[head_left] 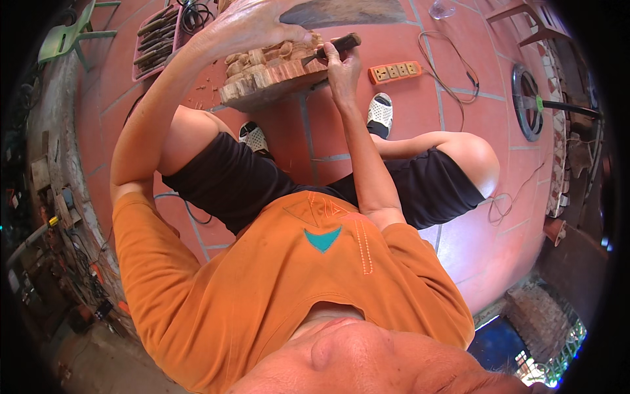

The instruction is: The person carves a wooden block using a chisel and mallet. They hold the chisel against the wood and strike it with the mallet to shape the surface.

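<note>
A thick slab of wood (275, 88) with a carved relief (269, 56) on top lies beyond my feet. My right hand (344, 71) is closed around a chisel; its dark wooden handle (345, 43) points up to the right, and its blade reaches the slab's right edge. Over the carving's far side is my left hand (259, 26), thumb toward the chisel. It seems closed on a long grey shape (357, 12) that is smeared and cut off by the top edge, so its kind is unclear.
A pink tray (139, 69) of several carving tools stands at the far left, near a green chair (62, 43). Wood chips litter the floor beside the slab. To the right lie an orange power strip (395, 71) with its cord and a black ring-shaped object (527, 102).
</note>
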{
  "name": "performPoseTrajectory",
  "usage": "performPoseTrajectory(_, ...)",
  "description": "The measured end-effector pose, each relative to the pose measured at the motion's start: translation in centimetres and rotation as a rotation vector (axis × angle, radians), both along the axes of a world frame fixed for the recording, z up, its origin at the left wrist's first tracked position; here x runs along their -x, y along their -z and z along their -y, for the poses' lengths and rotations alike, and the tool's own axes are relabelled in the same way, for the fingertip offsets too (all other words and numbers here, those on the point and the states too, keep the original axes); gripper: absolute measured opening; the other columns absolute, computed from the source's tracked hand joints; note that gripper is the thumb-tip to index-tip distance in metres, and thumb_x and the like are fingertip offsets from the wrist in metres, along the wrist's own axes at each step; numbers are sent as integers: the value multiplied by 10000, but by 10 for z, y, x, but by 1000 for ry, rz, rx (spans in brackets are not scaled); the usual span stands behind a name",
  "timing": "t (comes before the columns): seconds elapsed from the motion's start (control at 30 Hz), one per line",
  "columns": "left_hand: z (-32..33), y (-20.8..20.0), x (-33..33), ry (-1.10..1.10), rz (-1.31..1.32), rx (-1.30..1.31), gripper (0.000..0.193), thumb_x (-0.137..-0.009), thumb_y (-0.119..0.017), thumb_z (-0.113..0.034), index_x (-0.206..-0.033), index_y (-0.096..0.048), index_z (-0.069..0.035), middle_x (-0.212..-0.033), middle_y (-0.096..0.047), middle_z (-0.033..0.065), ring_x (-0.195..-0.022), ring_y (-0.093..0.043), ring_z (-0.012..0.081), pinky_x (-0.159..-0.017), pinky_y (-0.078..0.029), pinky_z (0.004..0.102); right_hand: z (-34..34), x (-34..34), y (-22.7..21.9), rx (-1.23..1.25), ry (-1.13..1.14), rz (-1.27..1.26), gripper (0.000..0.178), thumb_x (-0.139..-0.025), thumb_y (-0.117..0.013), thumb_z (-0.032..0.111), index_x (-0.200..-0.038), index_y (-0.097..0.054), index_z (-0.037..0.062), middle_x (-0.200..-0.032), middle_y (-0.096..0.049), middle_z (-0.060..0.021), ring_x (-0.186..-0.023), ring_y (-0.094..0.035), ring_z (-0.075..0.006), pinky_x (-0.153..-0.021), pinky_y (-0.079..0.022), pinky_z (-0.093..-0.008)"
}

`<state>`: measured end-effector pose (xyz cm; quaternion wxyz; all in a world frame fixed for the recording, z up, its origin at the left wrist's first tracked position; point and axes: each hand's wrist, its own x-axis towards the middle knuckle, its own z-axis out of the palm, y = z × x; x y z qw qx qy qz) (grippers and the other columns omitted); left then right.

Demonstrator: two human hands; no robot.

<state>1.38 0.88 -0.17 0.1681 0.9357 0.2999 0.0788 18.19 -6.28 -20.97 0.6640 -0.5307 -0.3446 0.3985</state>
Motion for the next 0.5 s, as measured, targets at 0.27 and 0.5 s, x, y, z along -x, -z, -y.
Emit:
performPoseTrajectory(0.27,1,-1,0,-3,-35,13,806,-826,-753,-364,-1520,-433,-109,-1344,-608,254,-1227,-602,400,-1036,-471,471,-5,0,11,6,-4,167,206,-976,-669,78,-1119,-571,-34,-1004,-659,-113,-888,-695,-183,-783,-641,-324)
performPoseTrajectory(0.5,14,-16,-10,1,121,38,803,-831,-742,-353,-1524,-428,-97,-1296,-634,260,-1175,-634,399,-1010,-485,449,-7,8,11,-48,104,216,242,-909,-743,188,-989,-632,-12,-813,-716,-119,-734,-674,-211,-687,-513,-372)
